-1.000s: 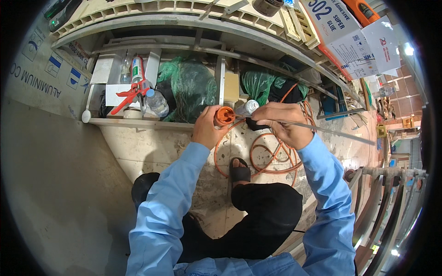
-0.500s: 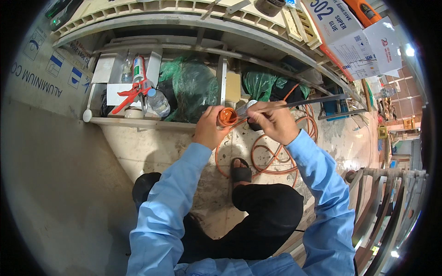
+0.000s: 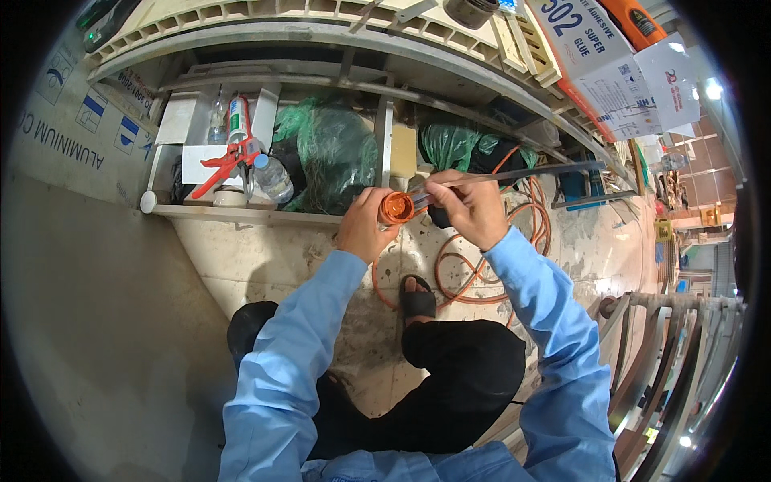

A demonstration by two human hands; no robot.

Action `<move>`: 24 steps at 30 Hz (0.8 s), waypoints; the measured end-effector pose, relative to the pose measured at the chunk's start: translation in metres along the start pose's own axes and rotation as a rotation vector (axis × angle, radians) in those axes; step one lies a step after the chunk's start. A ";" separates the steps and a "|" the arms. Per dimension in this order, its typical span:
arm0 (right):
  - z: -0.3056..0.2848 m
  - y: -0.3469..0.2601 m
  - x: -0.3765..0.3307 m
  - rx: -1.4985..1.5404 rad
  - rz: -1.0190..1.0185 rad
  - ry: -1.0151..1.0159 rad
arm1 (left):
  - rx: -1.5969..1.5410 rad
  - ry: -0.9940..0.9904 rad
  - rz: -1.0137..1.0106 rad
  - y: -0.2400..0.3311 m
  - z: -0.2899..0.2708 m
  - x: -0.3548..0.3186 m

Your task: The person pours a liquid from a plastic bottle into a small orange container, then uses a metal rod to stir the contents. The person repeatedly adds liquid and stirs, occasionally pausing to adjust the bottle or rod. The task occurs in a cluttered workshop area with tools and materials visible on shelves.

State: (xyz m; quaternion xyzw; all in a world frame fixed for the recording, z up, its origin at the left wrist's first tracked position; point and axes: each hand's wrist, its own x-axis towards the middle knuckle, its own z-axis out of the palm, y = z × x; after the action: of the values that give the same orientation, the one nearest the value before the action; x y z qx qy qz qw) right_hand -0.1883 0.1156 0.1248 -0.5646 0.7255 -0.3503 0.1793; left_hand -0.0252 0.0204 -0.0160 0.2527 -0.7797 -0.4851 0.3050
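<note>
Stained workshop floor (image 3: 265, 265) lies below a low shelf (image 3: 241, 214) crowded with green bags (image 3: 329, 153). From the head view, the left hand (image 3: 365, 229) wraps an orange tape measure (image 3: 396, 207) just above the shelf edge, while the right hand (image 3: 470, 210) pinches its drawn-out blade (image 3: 514, 173).

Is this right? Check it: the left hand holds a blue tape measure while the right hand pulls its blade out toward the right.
Not quite. In the head view, the tape measure in the left hand is orange, not blue. The right hand does grip its blade, drawn out rightward.
</note>
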 end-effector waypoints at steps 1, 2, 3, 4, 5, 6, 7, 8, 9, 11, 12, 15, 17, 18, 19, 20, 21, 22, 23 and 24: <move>0.000 0.000 0.001 0.031 -0.008 -0.062 | 0.005 0.015 0.005 0.000 0.000 0.001; 0.001 -0.001 0.001 0.079 -0.022 -0.087 | 0.007 0.020 0.010 0.000 0.000 0.002; 0.003 -0.002 0.001 0.129 -0.051 -0.170 | 0.011 0.027 0.011 0.000 0.000 0.002; 0.003 -0.003 0.001 0.115 -0.016 -0.201 | 0.014 0.034 0.017 -0.001 -0.002 0.003; 0.003 -0.004 0.000 0.041 -0.022 -0.128 | 0.016 0.042 0.020 -0.001 -0.003 0.003; 0.003 -0.005 0.000 -0.033 -0.032 -0.104 | 0.018 0.051 0.000 -0.001 -0.003 0.003; 0.002 -0.006 0.000 -0.133 0.034 -0.062 | 0.012 0.046 0.019 -0.001 -0.002 0.003; 0.003 -0.007 0.000 -0.104 0.049 -0.002 | 0.011 0.042 0.019 -0.001 -0.002 0.002; 0.003 -0.007 0.000 -0.022 -0.002 -0.069 | 0.013 0.037 0.021 0.000 -0.002 0.002; 0.005 -0.007 0.001 0.153 -0.053 -0.123 | 0.006 0.051 0.010 0.001 0.000 0.003; 0.005 -0.008 0.000 0.164 -0.040 -0.194 | 0.000 0.049 0.006 0.002 -0.001 0.002; 0.007 -0.005 0.000 -0.090 0.047 -0.155 | -0.009 0.062 0.001 0.001 -0.004 0.003; 0.008 -0.002 0.003 -0.081 -0.042 -0.087 | -0.007 0.061 0.018 0.002 -0.004 0.002; 0.010 -0.001 0.002 -0.057 -0.137 -0.047 | -0.003 0.051 0.009 0.002 -0.004 0.003; 0.009 0.000 0.004 -0.050 -0.182 -0.005 | 0.002 0.060 0.017 0.003 -0.004 0.003; 0.010 0.000 0.002 0.083 -0.100 -0.115 | 0.007 0.063 0.014 0.003 -0.004 0.003; 0.010 0.000 0.003 0.054 -0.066 -0.097 | 0.009 0.058 0.009 0.004 -0.004 0.002; 0.009 0.000 0.002 0.020 -0.048 -0.129 | 0.007 0.062 0.006 0.004 -0.005 0.003; 0.009 0.000 0.002 -0.024 -0.004 -0.192 | -0.002 0.060 0.004 0.004 -0.006 0.002; 0.009 0.001 0.002 -0.165 0.040 -0.168 | -0.011 0.062 -0.018 0.004 -0.005 0.002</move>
State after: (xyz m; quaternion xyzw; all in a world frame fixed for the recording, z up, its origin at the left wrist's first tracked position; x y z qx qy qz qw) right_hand -0.1836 0.1107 0.1183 -0.5904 0.7454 -0.2371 0.1992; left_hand -0.0233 0.0174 -0.0101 0.2730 -0.7647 -0.4842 0.3261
